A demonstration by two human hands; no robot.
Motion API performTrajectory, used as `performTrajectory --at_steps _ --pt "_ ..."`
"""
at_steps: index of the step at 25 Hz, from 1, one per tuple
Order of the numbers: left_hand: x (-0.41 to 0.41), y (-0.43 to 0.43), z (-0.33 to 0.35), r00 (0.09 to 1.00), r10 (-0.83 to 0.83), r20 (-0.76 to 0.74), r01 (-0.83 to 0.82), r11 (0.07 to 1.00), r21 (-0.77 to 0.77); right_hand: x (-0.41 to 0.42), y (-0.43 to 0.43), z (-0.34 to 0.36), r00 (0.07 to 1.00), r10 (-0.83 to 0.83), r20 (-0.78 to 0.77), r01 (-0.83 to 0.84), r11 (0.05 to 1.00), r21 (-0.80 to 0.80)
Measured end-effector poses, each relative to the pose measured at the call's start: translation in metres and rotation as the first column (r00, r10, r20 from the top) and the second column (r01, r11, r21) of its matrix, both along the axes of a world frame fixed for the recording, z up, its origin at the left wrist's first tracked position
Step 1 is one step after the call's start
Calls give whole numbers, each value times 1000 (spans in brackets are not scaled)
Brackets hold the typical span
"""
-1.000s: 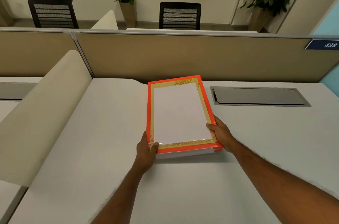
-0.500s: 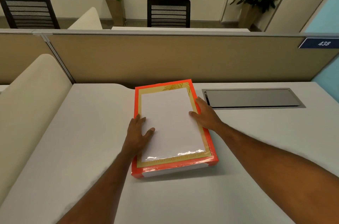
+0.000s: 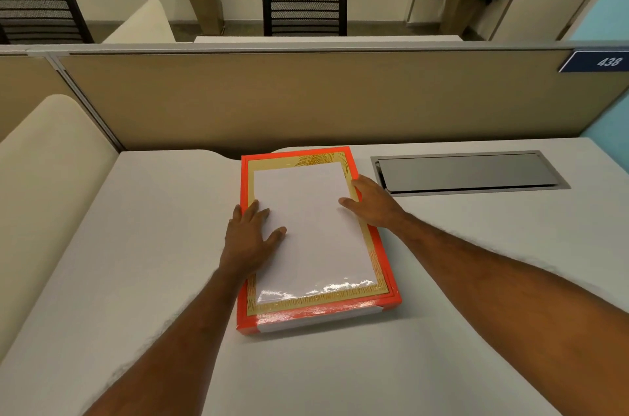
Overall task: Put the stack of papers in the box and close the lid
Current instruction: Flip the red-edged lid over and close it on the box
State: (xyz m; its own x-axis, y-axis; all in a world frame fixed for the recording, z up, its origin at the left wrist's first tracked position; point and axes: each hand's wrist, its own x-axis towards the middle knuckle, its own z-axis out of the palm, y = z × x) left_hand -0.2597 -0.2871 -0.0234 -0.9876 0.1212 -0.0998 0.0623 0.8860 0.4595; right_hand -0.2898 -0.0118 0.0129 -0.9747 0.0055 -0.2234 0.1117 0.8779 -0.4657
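A flat orange box [image 3: 386, 272] with a gold inner border and a clear window lid lies on the white desk [image 3: 153, 245]. White paper [image 3: 309, 228] shows through the window, and the lid sits down flat on the box. My left hand [image 3: 250, 238] rests palm down on the lid's left side, fingers spread. On the lid's right edge lies my right hand [image 3: 372, 206], also flat with the fingers apart. Neither hand grips anything.
A grey cable hatch [image 3: 466, 172] is set into the desk right of the box. A beige partition [image 3: 306, 95] closes the far edge. A cream curved divider [image 3: 44, 177] runs along the left. Chairs and potted plants stand beyond.
A second ago both hands held the box's near corners. They have since moved up onto the lid and now lie flat there. The box sits a little nearer in view.
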Motion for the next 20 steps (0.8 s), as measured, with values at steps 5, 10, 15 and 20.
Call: performTrajectory --at_steps 5,10,15,20 --pt "49 12 -1 986 -153 -65 145 983 -108 68 -14 -24 989 125 -84 -118 990 82" --pt "77 20 -8 983 -178 -41 168 968 -187 118 -28 -43 979 171 -112 -150 973 178" --pt "79 21 -11 982 -182 -47 166 957 -239 122 -30 -45 974 176 -140 -138 959 247" --pt "80 22 -14 982 -178 -65 157 956 -247 123 -31 -46 972 175 -155 -130 956 264"
